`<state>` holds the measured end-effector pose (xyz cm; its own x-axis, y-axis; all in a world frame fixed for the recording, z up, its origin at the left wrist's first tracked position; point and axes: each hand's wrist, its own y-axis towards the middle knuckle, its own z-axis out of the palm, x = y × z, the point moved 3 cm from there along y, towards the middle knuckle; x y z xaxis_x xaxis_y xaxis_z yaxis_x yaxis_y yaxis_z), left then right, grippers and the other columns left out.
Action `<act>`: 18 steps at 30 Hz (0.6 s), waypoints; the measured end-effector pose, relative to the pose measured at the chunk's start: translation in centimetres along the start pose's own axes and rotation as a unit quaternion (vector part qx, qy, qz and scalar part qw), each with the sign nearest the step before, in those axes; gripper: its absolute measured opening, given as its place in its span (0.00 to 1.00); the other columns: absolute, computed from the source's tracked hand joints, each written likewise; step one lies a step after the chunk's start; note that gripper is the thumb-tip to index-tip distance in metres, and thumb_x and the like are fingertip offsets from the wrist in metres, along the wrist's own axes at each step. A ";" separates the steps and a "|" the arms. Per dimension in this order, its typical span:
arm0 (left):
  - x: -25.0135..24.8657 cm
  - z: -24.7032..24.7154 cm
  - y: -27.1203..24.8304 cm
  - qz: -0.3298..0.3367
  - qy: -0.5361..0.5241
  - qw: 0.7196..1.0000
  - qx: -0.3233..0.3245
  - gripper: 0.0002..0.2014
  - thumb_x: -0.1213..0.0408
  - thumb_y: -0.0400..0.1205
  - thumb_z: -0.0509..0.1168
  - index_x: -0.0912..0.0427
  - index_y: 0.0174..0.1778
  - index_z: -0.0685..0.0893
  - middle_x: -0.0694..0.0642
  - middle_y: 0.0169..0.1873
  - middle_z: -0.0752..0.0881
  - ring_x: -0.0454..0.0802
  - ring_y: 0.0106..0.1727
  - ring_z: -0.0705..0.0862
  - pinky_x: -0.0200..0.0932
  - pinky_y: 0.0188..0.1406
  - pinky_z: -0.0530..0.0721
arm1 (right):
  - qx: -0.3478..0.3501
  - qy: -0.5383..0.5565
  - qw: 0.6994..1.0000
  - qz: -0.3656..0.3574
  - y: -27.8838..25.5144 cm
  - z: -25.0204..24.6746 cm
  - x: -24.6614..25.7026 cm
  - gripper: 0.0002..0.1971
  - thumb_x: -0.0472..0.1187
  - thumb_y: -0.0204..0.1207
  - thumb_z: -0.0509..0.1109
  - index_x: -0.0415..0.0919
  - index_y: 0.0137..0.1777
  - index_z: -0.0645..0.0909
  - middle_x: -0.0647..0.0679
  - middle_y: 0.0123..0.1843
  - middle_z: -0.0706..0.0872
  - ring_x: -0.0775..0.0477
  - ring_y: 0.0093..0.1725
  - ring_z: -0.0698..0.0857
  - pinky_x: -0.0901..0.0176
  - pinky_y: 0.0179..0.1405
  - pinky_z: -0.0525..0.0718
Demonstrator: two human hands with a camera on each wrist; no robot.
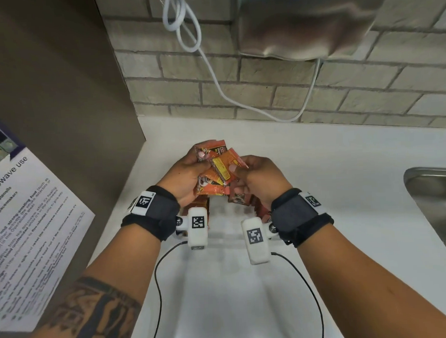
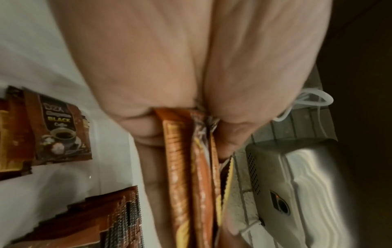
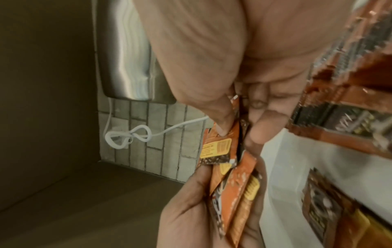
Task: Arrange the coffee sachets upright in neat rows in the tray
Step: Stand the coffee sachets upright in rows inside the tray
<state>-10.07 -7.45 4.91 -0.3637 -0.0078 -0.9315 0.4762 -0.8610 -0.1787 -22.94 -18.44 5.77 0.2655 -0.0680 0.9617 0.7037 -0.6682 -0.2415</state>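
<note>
Left of the left hand [image 1: 185, 176], a printed notice [image 1: 29, 226] about microwave use hangs on the brown cabinet side [image 1: 62, 98]. That left hand curls its fingers and thumb round a bunch of orange coffee sachets [image 1: 212, 184], held above the white desk [image 1: 319, 216]; in the left wrist view the bunch shows edge-on between thumb and fingers. Touching it from the other side, the right hand [image 1: 257, 179] pinches a single sachet [image 1: 225, 166] (yellow label facing up) between thumb and fingertips, tilted against the bunch. Below and between both hands, more sachets [image 1: 246, 202] stand in rows, partly hidden by the wrists; whether a tray holds them I cannot tell. Beyond the hands, a white cable [image 1: 213, 75] loops down the brick wall [image 1: 340, 89] from a steel appliance [image 1: 305, 24]. Well right of the right hand sits a steel sink [image 1: 435, 194].
</note>
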 end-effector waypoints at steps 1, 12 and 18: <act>-0.1 0.3 0.2 0.011 0.009 1.000 -0.011 0.25 0.79 0.88 0.53 0.55 0.80 0.72 0.68 0.70 0.83 0.69 0.67 0.84 0.69 0.67 0.81 | -0.003 -0.005 1.000 -0.001 0.1 -0.4 0.2 0.10 0.38 0.82 0.73 0.34 0.60 0.83 0.35 0.49 0.92 0.35 0.45 0.92 0.47 0.47 0.92; 0.0 1.3 -1.2 0.117 0.088 0.983 -0.106 0.20 0.76 0.89 0.58 0.58 0.76 0.71 0.59 0.59 0.86 0.59 0.57 0.89 0.66 0.54 0.89 | -0.011 0.056 0.998 -0.028 -0.9 -3.2 0.6 0.07 0.37 0.75 0.71 0.34 0.40 0.83 0.44 0.49 0.93 0.44 0.51 0.92 0.43 0.59 0.89; 0.1 -0.9 -1.3 0.110 0.070 0.986 -0.103 0.19 0.78 0.87 0.61 0.55 0.72 0.75 0.58 0.58 0.87 0.56 0.54 0.90 0.57 0.47 0.91 | -0.036 0.092 0.993 -0.070 -1.8 -0.7 1.4 0.10 0.48 0.70 0.70 0.46 0.40 0.91 0.48 0.46 0.93 0.42 0.54 0.90 0.33 0.67 0.83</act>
<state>-10.06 -5.88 4.73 -0.1257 -0.0994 -0.9871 0.6883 -0.7252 -0.0146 -24.30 -17.84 7.69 0.0391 -0.1014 0.9941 0.6750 -0.7309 -0.1011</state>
